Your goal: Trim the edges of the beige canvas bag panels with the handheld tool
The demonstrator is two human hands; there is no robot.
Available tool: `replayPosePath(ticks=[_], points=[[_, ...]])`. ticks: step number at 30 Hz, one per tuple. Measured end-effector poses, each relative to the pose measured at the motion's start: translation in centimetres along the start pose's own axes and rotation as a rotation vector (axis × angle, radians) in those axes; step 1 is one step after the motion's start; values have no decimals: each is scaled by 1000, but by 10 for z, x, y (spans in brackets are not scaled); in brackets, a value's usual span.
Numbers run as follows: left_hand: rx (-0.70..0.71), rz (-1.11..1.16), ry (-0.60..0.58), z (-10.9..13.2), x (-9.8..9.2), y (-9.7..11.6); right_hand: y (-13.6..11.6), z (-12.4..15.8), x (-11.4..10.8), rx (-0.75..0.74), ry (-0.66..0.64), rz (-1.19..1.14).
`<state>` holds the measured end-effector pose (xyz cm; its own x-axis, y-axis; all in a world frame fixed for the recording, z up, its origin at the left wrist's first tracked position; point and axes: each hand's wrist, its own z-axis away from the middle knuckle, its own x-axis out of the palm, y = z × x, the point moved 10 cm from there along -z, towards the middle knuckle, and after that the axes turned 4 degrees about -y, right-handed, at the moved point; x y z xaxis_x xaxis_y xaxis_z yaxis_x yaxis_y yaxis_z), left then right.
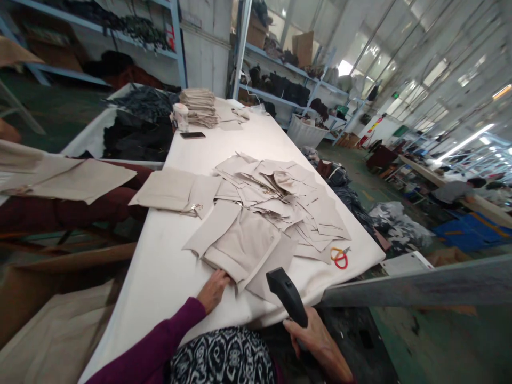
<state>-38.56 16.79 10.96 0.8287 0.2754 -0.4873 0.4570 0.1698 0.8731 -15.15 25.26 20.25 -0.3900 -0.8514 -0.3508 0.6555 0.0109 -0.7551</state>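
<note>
On the white-covered table, a beige fabric piece (240, 242) with a stitched, folded-looking panel lies in front of me. My left hand (216, 288) has its fingers closed at the near left edge of that piece; the fingertips are partly hidden by the cloth. In my right hand (318, 336) is a black electric clipper (288, 296), held by its body above the table's near edge, its wide head pointing up and left, apart from the cloth. Behind the piece spreads a loose heap of similar beige pieces (320, 213), some with small metal zipper parts.
Red-and-yellow scissors (340, 257) lie to the right. Left, another beige piece (168, 189) overhangs the table edge near a co-worker's dark red trousers (80, 210). A phone (192, 135), white tub (181, 116) and stacked fabric (199, 106) stand farther back. A grey bar (420, 280) borders the right.
</note>
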Motion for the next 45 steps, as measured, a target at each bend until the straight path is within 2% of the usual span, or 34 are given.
replayPosePath(ticks=[3,6,9,12,17,22,26,30,33,35,38,40,42,45], points=[[-191,173,48,4,-3,-26,9,-9,16,8,-60,-9],[-393,395,78,3,3,-46,12,-19,31,-3,-131,-9],[-549,591,139,5,14,-60,14,-30,40,-2,-170,5],[-644,719,192,9,23,-69,16,-45,48,-2,-184,18],[-725,832,212,15,31,-80,22,-70,63,40,-224,20],[-757,835,168,14,36,-87,17,-90,67,47,-203,0],[-775,799,121,10,38,-89,6,-89,63,17,-162,-13],[-765,689,113,7,35,-86,-8,-77,47,-25,-128,-15],[-725,508,179,12,14,-84,-18,-68,34,-58,-109,-7],[-671,333,309,20,-18,-82,-22,-64,30,-69,-110,-5],[-556,87,550,35,-75,-77,-23,-60,36,-83,-152,-27],[-475,-12,634,39,-101,-74,-24,-58,44,-84,-194,-41],[-402,-54,641,35,-114,-75,-27,-56,50,-88,-226,-47],[-314,-41,613,22,-122,-74,-37,-53,54,-124,-260,-50]])
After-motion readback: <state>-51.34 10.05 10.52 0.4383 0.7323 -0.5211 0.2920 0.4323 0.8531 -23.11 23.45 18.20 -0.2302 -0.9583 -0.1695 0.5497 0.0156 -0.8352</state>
